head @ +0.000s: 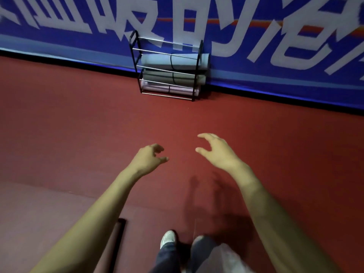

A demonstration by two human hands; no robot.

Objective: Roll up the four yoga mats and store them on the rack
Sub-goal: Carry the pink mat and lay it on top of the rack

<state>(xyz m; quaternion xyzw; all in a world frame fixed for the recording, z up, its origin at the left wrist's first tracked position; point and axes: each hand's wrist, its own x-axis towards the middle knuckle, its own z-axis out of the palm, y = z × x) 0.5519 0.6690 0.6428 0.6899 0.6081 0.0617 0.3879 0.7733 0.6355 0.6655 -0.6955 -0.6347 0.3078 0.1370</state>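
Rack [167,70], by wall [275,62]: three rolled mats [157,61] shelved one per tier, top tier likely kept for the fourth. Left hand [147,156], right hand [216,152]: well before rack, loosely curled, empty.

Single head-worn wide-angle view, forward and down across the floor [78,119], rack [167,70] well ahead by the wall [256,75]

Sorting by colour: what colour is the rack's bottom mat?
The bottom mat is pale pink; head view.

Open red floor [98,125] leads to the rack [167,67], whose top shelf lies free above three rolled mats [173,62].
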